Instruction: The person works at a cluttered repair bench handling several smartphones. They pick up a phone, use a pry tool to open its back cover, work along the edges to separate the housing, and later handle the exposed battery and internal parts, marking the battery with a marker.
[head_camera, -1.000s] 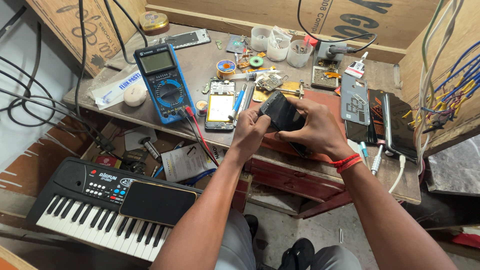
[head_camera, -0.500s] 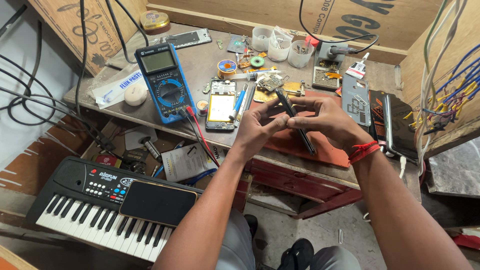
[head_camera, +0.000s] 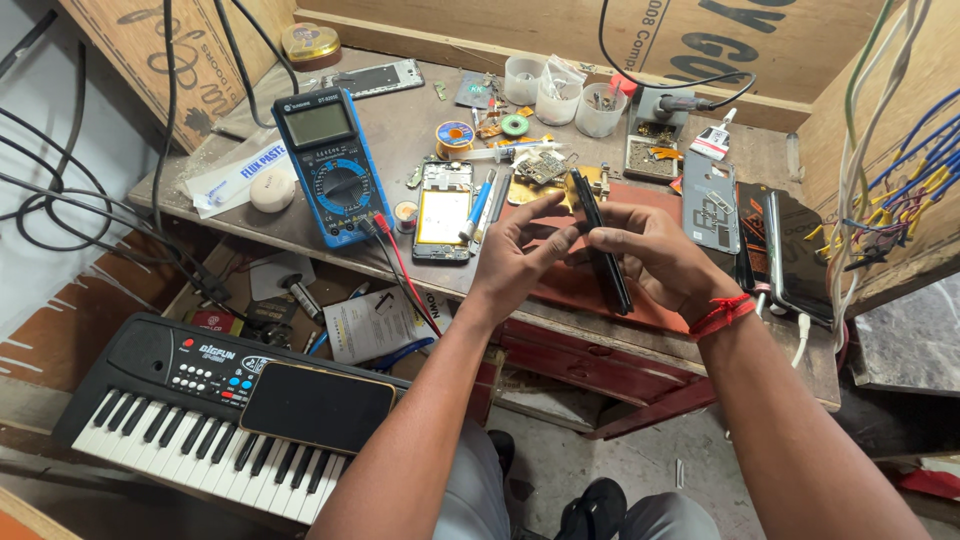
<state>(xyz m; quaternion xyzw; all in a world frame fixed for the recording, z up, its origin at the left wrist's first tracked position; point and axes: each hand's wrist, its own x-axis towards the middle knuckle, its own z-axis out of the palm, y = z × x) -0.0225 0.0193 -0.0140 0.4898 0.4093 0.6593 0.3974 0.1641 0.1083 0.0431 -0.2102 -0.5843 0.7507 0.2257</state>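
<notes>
We are holding a thin black phone (head_camera: 600, 242) on its edge over the red mat (head_camera: 570, 285). Our left hand (head_camera: 520, 255) is pinching its top, and our right hand (head_camera: 650, 255) is gripping its side. A blue meter (head_camera: 330, 165) is lying nearby.

Black phone (head_camera: 598, 240), blue multimeter (head_camera: 331, 165) (red thread wristband (head_camera: 722, 313)).

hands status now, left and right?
Left hand: closed on the black phone, fingertips pinching its upper edge.
Right hand: closed on the same phone, held edge-on above the workbench.
</notes>
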